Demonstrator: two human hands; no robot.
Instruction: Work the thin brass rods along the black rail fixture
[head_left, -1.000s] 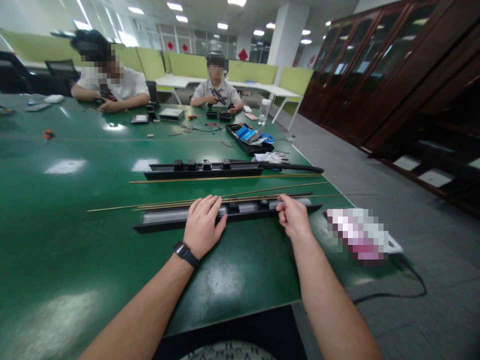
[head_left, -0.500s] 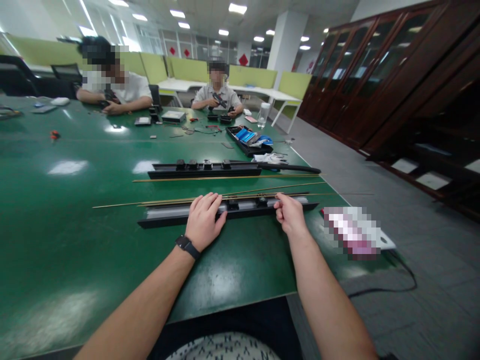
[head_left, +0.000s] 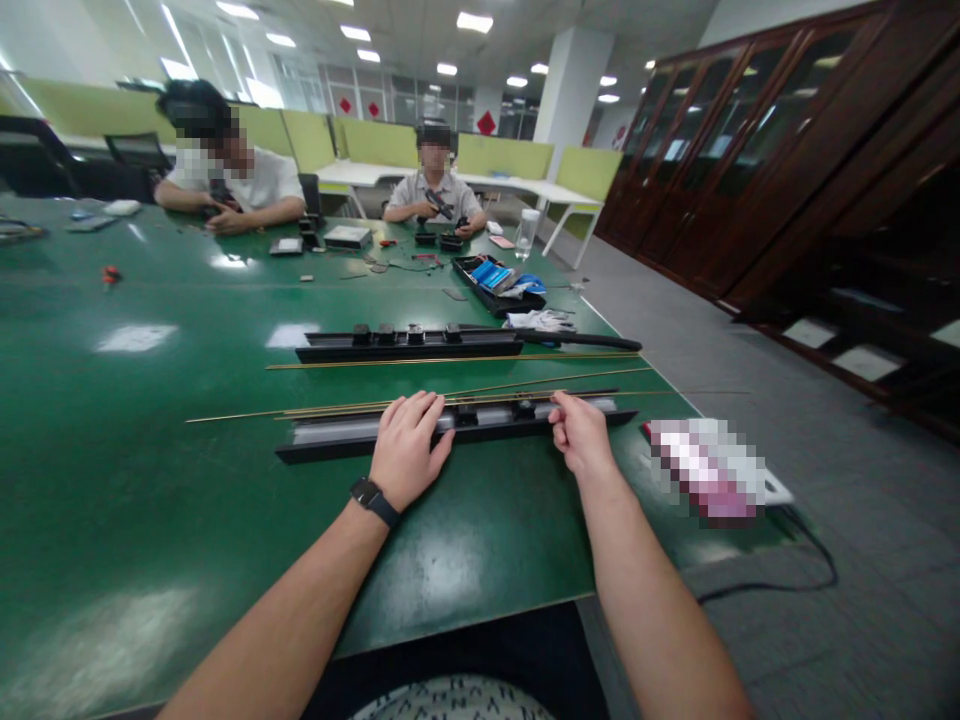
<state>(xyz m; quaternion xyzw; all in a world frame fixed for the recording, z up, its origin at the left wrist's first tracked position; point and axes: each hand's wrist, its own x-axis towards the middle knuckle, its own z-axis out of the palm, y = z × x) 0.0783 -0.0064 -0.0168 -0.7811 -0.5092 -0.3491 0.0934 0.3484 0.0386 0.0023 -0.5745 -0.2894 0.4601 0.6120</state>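
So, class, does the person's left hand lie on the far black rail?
No, the left hand lies across the near black rail, short of the far rail.

From my remote seat I'm viewing a glossy green tabletop (head_left: 247, 540). A near black channel rail (head_left: 510, 430) is lying across it, a far black channel rail (head_left: 405, 351) is sitting beyond, and gold-coloured rods (head_left: 450, 361) are lying between them. Farther back, a black tray (head_left: 480, 292), white gloves (head_left: 538, 321) and a clear bottle (head_left: 526, 238) are resting near the right edge.
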